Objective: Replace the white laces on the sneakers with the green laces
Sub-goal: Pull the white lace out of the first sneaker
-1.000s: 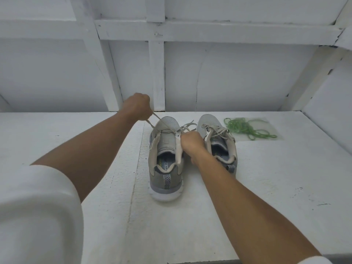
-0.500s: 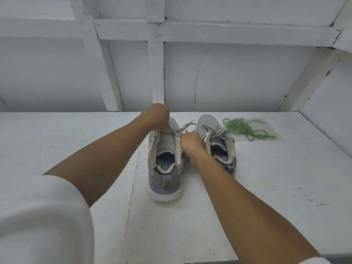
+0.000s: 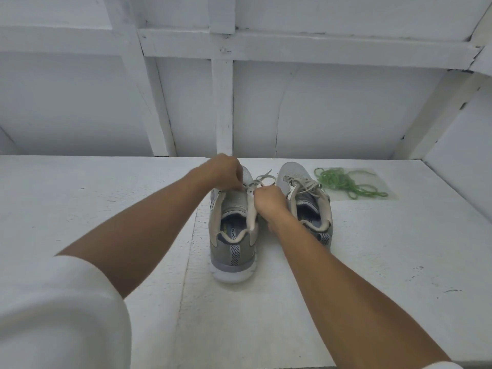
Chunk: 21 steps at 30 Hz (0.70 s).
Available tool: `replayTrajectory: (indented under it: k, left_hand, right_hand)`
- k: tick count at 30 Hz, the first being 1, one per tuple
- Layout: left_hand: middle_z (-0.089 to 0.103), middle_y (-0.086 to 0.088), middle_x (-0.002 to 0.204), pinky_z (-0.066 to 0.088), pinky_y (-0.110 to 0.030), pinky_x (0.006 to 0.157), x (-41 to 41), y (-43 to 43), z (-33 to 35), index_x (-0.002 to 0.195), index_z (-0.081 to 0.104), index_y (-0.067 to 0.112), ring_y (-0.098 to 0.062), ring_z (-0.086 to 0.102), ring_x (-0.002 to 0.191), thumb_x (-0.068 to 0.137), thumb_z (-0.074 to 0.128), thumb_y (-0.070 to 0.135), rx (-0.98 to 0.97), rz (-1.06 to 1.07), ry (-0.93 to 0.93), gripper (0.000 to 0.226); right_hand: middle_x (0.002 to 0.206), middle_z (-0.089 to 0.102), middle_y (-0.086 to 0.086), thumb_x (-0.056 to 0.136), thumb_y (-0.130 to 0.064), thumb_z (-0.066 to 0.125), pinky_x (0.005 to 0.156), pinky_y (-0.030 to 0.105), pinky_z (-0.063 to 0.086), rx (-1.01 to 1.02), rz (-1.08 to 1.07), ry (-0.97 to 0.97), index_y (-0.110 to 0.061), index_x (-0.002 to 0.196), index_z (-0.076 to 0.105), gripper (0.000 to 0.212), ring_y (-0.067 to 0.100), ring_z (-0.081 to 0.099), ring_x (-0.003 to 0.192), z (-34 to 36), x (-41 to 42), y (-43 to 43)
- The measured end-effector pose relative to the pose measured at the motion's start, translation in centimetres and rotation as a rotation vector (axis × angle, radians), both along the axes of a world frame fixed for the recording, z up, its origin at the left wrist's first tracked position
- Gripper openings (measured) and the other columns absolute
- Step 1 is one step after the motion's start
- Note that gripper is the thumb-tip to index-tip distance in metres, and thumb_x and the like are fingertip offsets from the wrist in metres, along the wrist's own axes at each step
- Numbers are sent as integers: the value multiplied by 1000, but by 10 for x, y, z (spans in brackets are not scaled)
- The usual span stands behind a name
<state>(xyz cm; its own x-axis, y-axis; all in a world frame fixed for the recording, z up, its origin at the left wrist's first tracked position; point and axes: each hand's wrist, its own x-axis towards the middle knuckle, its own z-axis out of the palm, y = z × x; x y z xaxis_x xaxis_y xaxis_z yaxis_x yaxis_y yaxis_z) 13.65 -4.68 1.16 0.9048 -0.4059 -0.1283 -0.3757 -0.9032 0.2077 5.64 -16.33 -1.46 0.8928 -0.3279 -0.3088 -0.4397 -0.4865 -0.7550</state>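
While the left sneaker (image 3: 234,235) is only being unlaced and the right sneaker (image 3: 306,198) has its lace fully in, the task looks just begun; the green laces (image 3: 343,182) lie untouched at far right. The left hand (image 3: 223,173) is curled over the tongue, seemingly pinching the white lace (image 3: 265,174); the right hand (image 3: 269,202) pinches it beside the eyelets.

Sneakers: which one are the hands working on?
The left sneaker, the one farther from the green laces. The left hand and right hand both meet at its white lace.
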Motion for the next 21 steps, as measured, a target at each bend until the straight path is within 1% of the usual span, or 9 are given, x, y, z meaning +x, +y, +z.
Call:
replayTrajectory:
  k: [1, 3, 8, 11, 13, 15, 17, 19, 21]
  left_hand:
    - [69, -5, 97, 50, -29, 75, -1, -3, -3, 89, 73, 19, -21, 61, 91, 79, 74, 36, 4, -3, 34, 19]
    - [68, -5, 92, 49, -28, 72, -2, -6, -6, 78, 68, 21, -21, 60, 87, 80, 73, 34, 9, -3, 59, 14]
    - [67, -11, 95, 52, -33, 74, 1, 1, 3, 85, 69, 9, -28, 63, 91, 84, 65, 27, 2, 49, -1, 18]
    - [64, -15, 102, 48, -33, 74, 10, 20, 16, 94, 67, 7, -33, 61, 94, 86, 63, 28, -59, 155, -130, 23]
    - [64, -16, 102, 49, -34, 75, 17, 35, 26, 96, 67, 7, -35, 60, 93, 85, 64, 28, -112, 238, -197, 24]
    - [64, -15, 100, 48, -34, 72, 22, 47, 33, 93, 66, 7, -35, 60, 90, 85, 63, 26, -148, 307, -244, 21]
    - [64, -15, 102, 48, -34, 72, 25, 53, 34, 95, 64, 7, -34, 60, 90, 85, 62, 25, -150, 344, -250, 21]
    - [61, -17, 112, 50, -39, 79, 23, 51, 30, 112, 57, 6, -36, 59, 99, 86, 65, 32, -112, 348, -211, 38]
    - [56, -21, 122, 48, -43, 87, 16, 44, 24, 132, 40, 5, -39, 55, 110, 83, 72, 40, -101, 317, -130, 68]
  right_hand:
    - [134, 54, 21, 100, -2, 31, 89, 30, 43, -31, 18, -19, 4, 128, 55, 38, 34, 50, 124, 4, -1, -1]
    - [135, 52, 22, 101, -3, 29, 96, 31, 39, -48, 51, 5, 5, 128, 56, 39, 34, 48, 126, 9, -1, -1]
    - [128, 57, 24, 98, -12, 39, 76, 26, 38, 190, -60, -52, 6, 124, 56, 36, 36, 55, 118, -3, -3, 1]
    - [116, 61, 17, 99, -13, 41, 71, 23, 35, 156, -50, -54, 4, 120, 58, 33, 34, 58, 103, -1, -4, 0]
    - [107, 60, 13, 100, -13, 41, 58, 23, 31, 87, -37, -57, 3, 118, 59, 30, 26, 50, 89, 4, -5, 1]
    - [116, 62, 17, 100, -12, 40, 50, 26, 28, 34, -20, -49, 3, 116, 60, 30, 25, 50, 89, 4, -2, 0]
    - [121, 61, 19, 99, -10, 39, 55, 26, 29, 37, -26, -51, 3, 117, 60, 30, 27, 51, 92, 3, 0, 0]
    - [123, 59, 20, 99, -9, 39, 61, 22, 30, 43, -31, -43, 4, 118, 59, 31, 27, 54, 97, 1, 1, 0]
    - [126, 58, 22, 98, -10, 39, 68, 21, 34, 94, -28, -43, 5, 121, 57, 33, 30, 58, 107, -2, 1, 1]
